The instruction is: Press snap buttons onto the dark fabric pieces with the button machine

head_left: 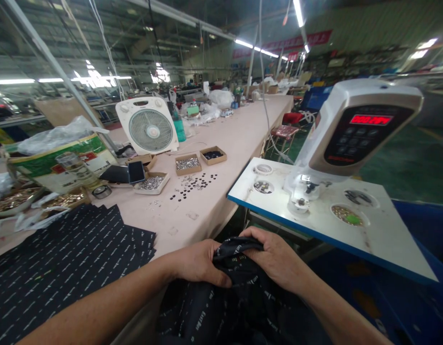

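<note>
A dark fabric piece with white printed lettering (pixel 203 311) hangs bunched between my two hands at the bottom centre. My left hand (pixel 202 263) grips its folded upper edge, the thumb lying on top. On the right side of the same fold, my right hand (pixel 270 254) is closed on the fabric, with its thumb and fingers around the edge. Both hands are in front of the pink-covered table (pixel 239 139) and left of a snap press (pixel 351 129), whose display glows red. The fabric's lower part runs out of the frame.
Stacked dark printed panels (pixel 81 254) lie at the left. Small boxes of metal parts (pixel 188 164) and scattered black snaps (pixel 192 188) are on the table, near a box fan (pixel 149 125). The press's white tabletop (pixel 272 201) has a blue edge.
</note>
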`<state>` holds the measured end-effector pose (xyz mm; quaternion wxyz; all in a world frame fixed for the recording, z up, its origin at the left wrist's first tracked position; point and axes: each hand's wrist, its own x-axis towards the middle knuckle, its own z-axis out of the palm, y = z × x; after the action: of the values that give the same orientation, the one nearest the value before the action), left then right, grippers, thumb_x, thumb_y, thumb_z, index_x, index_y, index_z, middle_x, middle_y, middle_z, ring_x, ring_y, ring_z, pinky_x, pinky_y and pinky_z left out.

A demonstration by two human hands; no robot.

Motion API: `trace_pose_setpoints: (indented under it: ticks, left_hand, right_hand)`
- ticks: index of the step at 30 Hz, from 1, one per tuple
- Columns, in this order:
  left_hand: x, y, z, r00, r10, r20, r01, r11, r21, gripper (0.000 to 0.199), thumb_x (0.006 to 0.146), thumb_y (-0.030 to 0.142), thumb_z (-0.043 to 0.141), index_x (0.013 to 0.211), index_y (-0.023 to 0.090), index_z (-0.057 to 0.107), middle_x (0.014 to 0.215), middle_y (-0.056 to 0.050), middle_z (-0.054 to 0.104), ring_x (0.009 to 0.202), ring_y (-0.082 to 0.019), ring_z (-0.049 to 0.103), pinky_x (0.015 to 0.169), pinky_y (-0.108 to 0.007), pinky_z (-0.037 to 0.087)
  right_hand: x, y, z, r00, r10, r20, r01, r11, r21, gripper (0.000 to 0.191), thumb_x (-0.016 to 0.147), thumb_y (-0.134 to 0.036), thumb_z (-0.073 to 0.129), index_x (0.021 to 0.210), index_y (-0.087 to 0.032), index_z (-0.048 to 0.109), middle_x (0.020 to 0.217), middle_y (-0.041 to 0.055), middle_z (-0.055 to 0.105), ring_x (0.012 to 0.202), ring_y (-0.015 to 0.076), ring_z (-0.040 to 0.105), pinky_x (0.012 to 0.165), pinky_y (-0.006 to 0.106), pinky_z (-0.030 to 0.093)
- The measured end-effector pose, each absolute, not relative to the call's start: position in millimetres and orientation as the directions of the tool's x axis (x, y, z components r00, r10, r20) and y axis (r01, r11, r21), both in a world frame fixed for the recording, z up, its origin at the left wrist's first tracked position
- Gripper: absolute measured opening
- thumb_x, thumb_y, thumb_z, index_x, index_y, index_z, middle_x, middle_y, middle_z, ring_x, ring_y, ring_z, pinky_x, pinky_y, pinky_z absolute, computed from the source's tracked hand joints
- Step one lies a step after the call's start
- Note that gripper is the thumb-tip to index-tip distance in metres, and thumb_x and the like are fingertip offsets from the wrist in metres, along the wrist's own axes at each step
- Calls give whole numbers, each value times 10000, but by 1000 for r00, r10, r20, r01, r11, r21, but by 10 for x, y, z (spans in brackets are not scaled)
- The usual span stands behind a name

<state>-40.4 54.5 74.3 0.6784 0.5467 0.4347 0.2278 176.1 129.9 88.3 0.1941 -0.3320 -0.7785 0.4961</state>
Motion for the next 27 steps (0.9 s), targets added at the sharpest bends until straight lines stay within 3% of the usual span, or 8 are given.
trace_pose_setpoints:
  ticks: [4,7,13,16,19,23,27]
  left_hand:
    - [-478,593,848,543,717,-437,210,388,897,349,634,261,855,948,170,732,960,-9,726,842,-169,626,853,-303,532]
    - [-505,622,847,525,713,-465,162,452,877,393,686,350,845,1007,154,732,973,-35,731,832,-168,637,865,-315,528]
    - [-510,686,782,384,851,-359,129,336,933,301,826,388,740,969,124,725,892,-25,717,787,-136,608,842,-281,483]
    - [-505,738,840,339,890,-306,112,284,952,305,860,382,707,1042,137,722,966,-35,734,832,-151,630,875,-303,486]
    - [-496,781,891,371,887,-274,93,258,962,315,884,386,688,1093,152,715,1048,-45,737,900,-163,643,930,-322,481]
    - [-470,778,877,379,877,-297,62,296,953,312,874,396,701,1068,152,717,1031,-42,739,889,-156,641,929,-320,480]
    - [-447,729,852,437,832,-343,28,368,929,402,747,363,817,1070,141,728,1011,-45,741,893,-165,642,981,-339,467]
  right_hand:
    - [1760,1316,966,-714,697,-69,338,257,-905,123,892,-285,622,917,-212,718,890,-8,750,830,187,668,763,279,486]
    - [1750,1312,972,-710,697,-103,327,197,-924,162,895,-308,616,954,-199,719,909,7,755,863,205,678,773,292,497]
    - [1769,1300,900,-734,664,-146,351,185,-918,320,802,-324,727,1097,-206,690,999,11,751,942,242,677,824,321,494]
    - [1767,1271,851,-721,672,-171,382,179,-907,356,732,-293,769,1060,-187,682,960,17,737,894,245,670,787,325,500]
    - [1749,1218,810,-719,686,-107,320,190,-928,305,713,-238,749,1002,-178,669,942,19,720,900,242,662,820,326,501]
    - [1751,1164,778,-711,700,-70,305,217,-927,234,730,-194,697,963,-188,674,915,13,719,912,243,659,844,319,498]
    - [1778,1142,750,-717,692,-88,321,215,-923,230,730,-209,699,959,-189,706,881,9,732,882,245,661,800,306,504]
